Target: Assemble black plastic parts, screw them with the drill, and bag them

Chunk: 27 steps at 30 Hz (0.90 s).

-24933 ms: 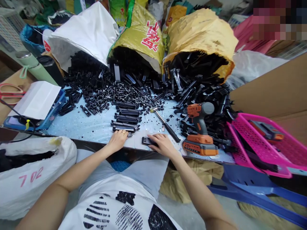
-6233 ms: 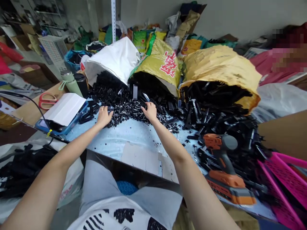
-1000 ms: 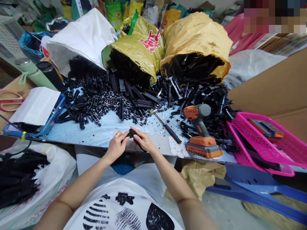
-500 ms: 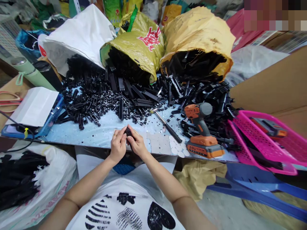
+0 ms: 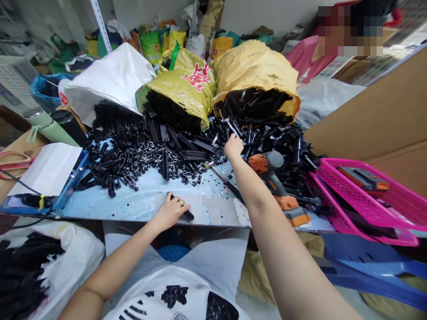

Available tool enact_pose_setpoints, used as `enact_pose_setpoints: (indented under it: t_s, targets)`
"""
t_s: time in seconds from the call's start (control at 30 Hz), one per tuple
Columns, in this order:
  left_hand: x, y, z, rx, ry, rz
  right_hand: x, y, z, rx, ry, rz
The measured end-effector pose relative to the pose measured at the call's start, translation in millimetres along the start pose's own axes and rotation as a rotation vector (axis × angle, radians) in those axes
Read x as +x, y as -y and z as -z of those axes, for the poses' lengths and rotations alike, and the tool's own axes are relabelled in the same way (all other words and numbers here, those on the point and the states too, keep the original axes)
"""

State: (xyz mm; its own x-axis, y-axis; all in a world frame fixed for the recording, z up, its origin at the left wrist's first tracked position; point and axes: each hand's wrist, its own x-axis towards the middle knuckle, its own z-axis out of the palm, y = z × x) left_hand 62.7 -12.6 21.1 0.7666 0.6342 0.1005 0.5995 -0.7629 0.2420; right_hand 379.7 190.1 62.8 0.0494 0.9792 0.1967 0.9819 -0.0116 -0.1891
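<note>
My left hand (image 5: 171, 211) rests at the front edge of the table with its fingers closed round a long black plastic part (image 5: 188, 215). One end of that part sticks out to the right of the hand, and the rest is mostly covered. My right hand (image 5: 234, 146) is stretched out to the heap of black plastic parts with metal bolts (image 5: 267, 133). Its fingers are curled down among them, and what they hold, if anything, is hidden. A small hammer (image 5: 222, 174) lies just below the right hand, its handle partly behind the forearm. An orange cordless drill (image 5: 271, 173) stands beside that forearm.
Heaped small black parts and pins (image 5: 143, 155) cover the table's left and middle. Behind them lie an open white sack (image 5: 110, 75), a yellow-green sack (image 5: 187, 84) and a yellow sack (image 5: 256, 66). Pink baskets (image 5: 360, 200) stand right, a blue tray (image 5: 71, 186) left.
My hands were together over the black part at the table edge. The left has lowered it to the tabletop; the right has let go and reached forward to the heap. The camera view has tilted up.
</note>
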Motion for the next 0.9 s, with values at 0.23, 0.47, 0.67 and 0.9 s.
enact_pose_setpoints:
  t_s: [0.23, 0.47, 0.67, 0.9]
  targets:
    - [-9.9, 7.2, 0.6, 0.172, 0.047, 0.264, -4.3, 7.2, -5.8, 0.202, -0.171, -0.285]
    - [-17.7, 19.9, -2.0, 0.013, 0.073, 0.219, -158.2, 63.1, -40.7, 0.574, 0.001, 0.372]
    - [-14.3, 20.6, -9.5, 0.014, 0.054, 0.175, -228.5, 64.0, -31.5, 0.312, 0.317, 0.512]
    - [-8.7, 12.7, -9.5, 0.055, 0.060, 0.222, -227.6, 83.3, -18.5, 0.040, 0.410, -0.025]
